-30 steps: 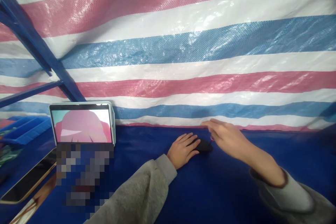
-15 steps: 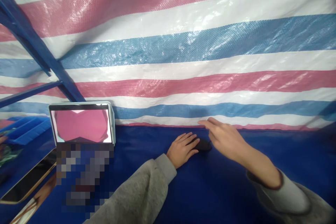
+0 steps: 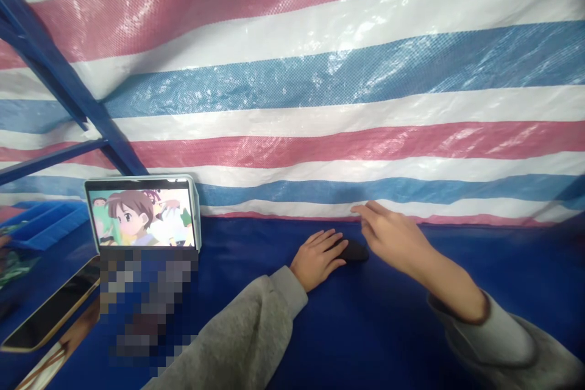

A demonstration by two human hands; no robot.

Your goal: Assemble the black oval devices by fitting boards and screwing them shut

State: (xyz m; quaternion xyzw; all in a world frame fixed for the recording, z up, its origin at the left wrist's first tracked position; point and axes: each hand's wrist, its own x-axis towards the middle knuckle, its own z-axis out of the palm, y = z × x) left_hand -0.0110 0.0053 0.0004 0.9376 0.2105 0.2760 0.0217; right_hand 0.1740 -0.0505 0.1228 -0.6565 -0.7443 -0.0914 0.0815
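Observation:
My left hand (image 3: 316,257) lies flat on the blue table cover (image 3: 375,317), fingers stretched out and resting against a small dark object (image 3: 353,250). Just right of and above that object hovers my right hand (image 3: 393,237), fingers loosely extended toward the striped tarp, nothing visible in them. Grey sleeves cover both forearms.
A tablet (image 3: 142,213) stands at the left playing a cartoon. A phone (image 3: 50,311) lies flat near the left edge, and a blue bin (image 3: 41,225) sits behind it. A striped red, white and blue tarp (image 3: 320,103) closes the back. A blue metal frame (image 3: 59,85) runs diagonally at upper left.
The tablet picture changed from a pink shape to a cartoon face. My right hand shifted slightly above the dark object; my left hand stayed put.

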